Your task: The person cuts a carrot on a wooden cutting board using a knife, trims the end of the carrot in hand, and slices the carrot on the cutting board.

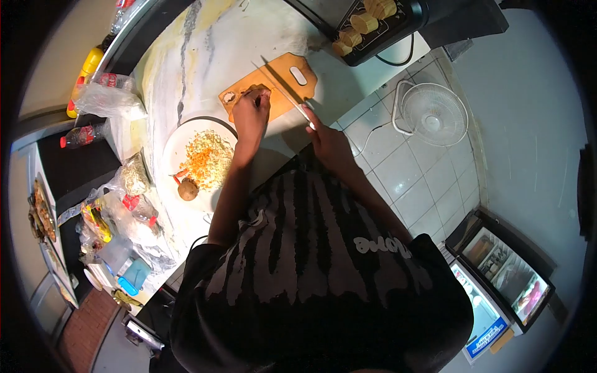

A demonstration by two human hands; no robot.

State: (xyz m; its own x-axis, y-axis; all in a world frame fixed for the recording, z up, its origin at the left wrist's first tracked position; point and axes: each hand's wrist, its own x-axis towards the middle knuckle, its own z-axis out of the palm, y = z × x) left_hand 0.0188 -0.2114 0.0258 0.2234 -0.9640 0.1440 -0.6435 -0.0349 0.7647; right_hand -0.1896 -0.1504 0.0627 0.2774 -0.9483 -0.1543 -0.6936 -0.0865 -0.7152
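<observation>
An orange-brown cutting board (287, 68) with a handle slot lies at an angle on the marble counter. My left hand (251, 112) is closed over a small brown piece of food (263, 91) on the board, mostly hidden by the fingers. A pale round slice (229, 97) lies at the board's left end. My right hand (326, 140) grips the handle of a knife (287, 94), its blade slanting across the board beside my left hand. Near my left forearm, a white plate (176, 138) holds shredded pale and orange vegetables (208, 158), red chillies (180, 176) and a round brown vegetable (188, 190).
A black appliance (373, 31) with several pale, cup-like pieces on top stands at the board's far right. Plastic bags (112, 99), a cola bottle (81, 136) and a blue-lidded container (134, 276) crowd the left side. A white fan (433, 114) stands on the tiled floor to the right.
</observation>
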